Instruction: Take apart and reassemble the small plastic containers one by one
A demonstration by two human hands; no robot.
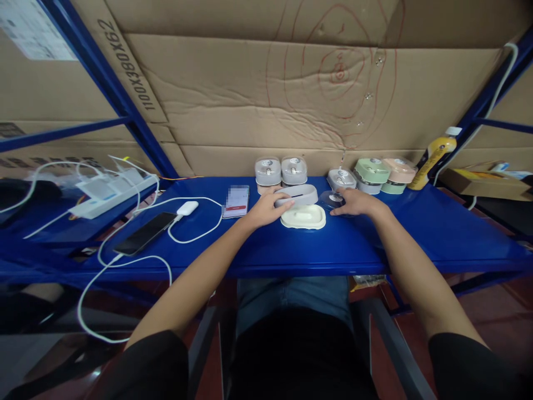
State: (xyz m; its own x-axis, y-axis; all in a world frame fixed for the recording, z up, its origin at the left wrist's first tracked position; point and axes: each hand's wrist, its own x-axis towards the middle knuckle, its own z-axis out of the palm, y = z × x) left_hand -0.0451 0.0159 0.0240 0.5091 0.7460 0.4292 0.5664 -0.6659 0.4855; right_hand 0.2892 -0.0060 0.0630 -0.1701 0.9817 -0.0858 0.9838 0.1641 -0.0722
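Around the left end of a hollow grey oval frame (307, 194), my left hand (268, 208) has its fingers closed. Just below the frame, a cream oval tray (303, 218) lies on the blue table (266, 247). My right hand (353, 202) touches a clear plastic lid (333, 198) with a round label, its fingers over the lid's right side. Behind the hands stand two stacks of lidded boxes (268, 172), (293, 171) and a low grey lidded box (342, 179).
Green (372, 173) and peach (397, 172) lidded boxes stand at the back right beside a yellow bottle (437, 158). Two phones (236, 201), (145, 233), a white charging case (187, 208) and looping white cables lie left. A power strip (112, 197) is farther left. Cardboard (233, 83) backs the table.
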